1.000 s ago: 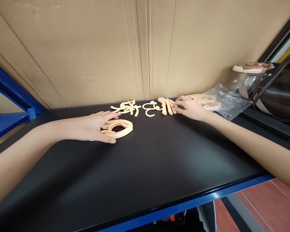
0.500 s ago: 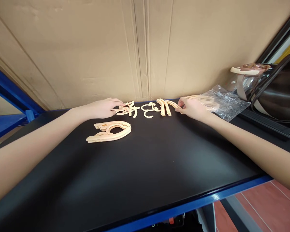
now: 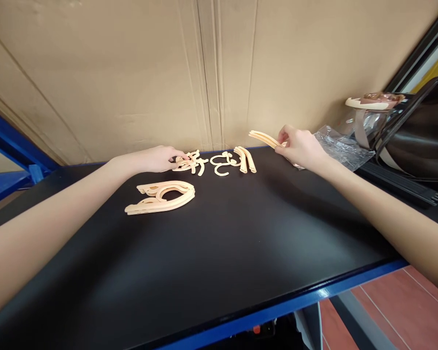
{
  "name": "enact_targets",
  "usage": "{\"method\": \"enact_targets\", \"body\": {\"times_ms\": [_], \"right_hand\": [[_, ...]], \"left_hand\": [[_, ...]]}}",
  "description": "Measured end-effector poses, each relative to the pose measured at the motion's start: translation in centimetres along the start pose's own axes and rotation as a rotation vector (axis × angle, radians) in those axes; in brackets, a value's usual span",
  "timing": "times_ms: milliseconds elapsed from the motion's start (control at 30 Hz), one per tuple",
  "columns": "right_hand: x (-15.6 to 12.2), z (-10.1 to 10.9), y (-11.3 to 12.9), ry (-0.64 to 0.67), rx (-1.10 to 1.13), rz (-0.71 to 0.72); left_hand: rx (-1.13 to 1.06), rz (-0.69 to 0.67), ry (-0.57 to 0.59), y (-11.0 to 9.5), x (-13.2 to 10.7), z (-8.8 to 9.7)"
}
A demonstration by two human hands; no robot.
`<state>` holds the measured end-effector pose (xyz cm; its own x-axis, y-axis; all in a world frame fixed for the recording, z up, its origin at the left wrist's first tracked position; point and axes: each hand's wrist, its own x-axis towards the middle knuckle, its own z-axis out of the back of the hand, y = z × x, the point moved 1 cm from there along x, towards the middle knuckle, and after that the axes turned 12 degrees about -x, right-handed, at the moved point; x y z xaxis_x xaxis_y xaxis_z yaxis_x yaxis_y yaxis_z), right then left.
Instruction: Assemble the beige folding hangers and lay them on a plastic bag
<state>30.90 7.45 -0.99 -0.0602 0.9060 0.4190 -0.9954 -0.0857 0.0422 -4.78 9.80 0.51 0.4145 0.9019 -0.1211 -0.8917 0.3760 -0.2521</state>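
My right hand pinches the end of a curved cream hanger arm, lifted off the black table with its free end pointing left. To the left, my left hand is at a heap of small cream hanger parts; thumb and forefinger close on one of them, partly hidden. Between the hands lie several loose cream hooks and a pair of curved hanger arms. Nearer to me, folded cream hangers lie stacked.
Cardboard rises along the table's back edge. A clear plastic bag lies behind my right hand. On the right stand a dark glossy bag and a wrapped item. A blue frame edges the black table.
My right hand has lifted the hanger arm off the table, up and slightly right. The fingers of my left hand have drawn together at the heap. The view has shifted slightly.
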Motion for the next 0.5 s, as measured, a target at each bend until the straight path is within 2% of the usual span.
{"method": "enact_targets", "body": {"times_ms": [133,267,367,500], "right_hand": [[-1.6,0.9,2.1,0.116,0.232,0.305],[-3.6,1.0,4.6,0.19,0.255,0.556],[-4.4,0.6,5.4,0.218,0.2,0.624],[-4.4,-0.1,5.1,0.263,0.158,0.622]], "left_hand": [[-0.038,0.015,0.013,0.5,0.3,0.1],[-0.185,0.031,0.001,1.0,0.3,0.2],[-0.221,0.083,-0.045,1.0,0.1,0.0],[-0.194,0.128,-0.106,0.9,0.0,-0.4]]}}
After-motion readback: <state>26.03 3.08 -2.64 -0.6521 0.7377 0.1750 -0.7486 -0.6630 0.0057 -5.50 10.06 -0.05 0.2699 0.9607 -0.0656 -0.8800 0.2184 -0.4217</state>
